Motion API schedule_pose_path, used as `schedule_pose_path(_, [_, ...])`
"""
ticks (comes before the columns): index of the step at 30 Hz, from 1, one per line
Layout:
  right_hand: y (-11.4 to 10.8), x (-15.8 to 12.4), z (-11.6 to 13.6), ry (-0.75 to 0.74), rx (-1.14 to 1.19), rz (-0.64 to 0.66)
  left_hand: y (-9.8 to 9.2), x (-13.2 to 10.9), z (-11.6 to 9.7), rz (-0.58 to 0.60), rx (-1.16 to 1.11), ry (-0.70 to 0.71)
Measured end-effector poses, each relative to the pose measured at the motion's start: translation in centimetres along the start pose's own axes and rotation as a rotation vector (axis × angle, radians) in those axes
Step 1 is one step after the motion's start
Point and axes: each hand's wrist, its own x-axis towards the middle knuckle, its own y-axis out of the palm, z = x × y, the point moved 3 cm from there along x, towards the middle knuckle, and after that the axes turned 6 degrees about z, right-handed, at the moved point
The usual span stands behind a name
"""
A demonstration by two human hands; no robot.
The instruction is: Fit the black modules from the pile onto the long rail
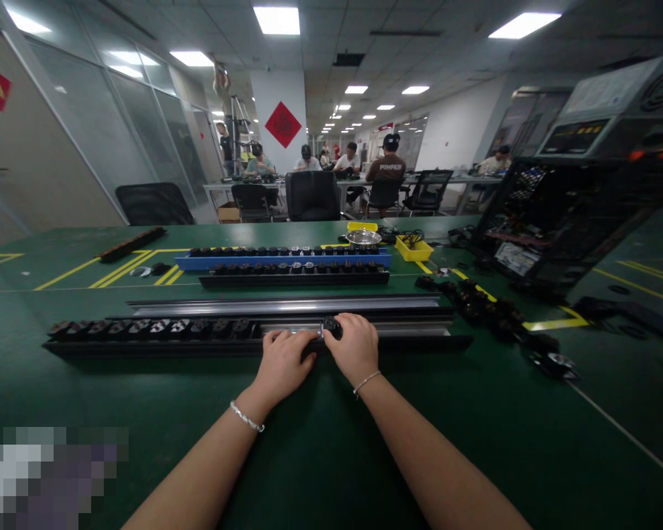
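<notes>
A long black rail (pixel 144 346) lies across the green table in front of me, its left half filled with several small black socket modules (pixel 144 327). My left hand (pixel 283 361) rests on the rail's middle, fingers curled down onto it. Just to the right, my right hand (pixel 353 346) pinches a small black module (pixel 332 326) at the rail's open channel. Both wrists wear thin bracelets.
A silver rail (pixel 287 303) lies just behind. Farther back are a blue strip (pixel 281 259) and a black strip (pixel 292 278) of modules, a metal bowl (pixel 363 237), a yellow tray (pixel 413 249), loose modules (pixel 491 309) at right, and a black open case (pixel 558 221). People sit at distant tables.
</notes>
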Motion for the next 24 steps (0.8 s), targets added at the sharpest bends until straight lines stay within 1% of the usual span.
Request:
schedule_pose_path(14, [-0.24, -0.13, -0.46, 0.018, 0.001, -0.015, 0.29, 0.02, 0.08, -0.038, 0.07, 0.016])
schedule_pose_path(24, [-0.67, -0.19, -0.7, 0.038, -0.027, 0.002, 0.47, 0.04, 0.31, -0.06, 0.089, 0.042])
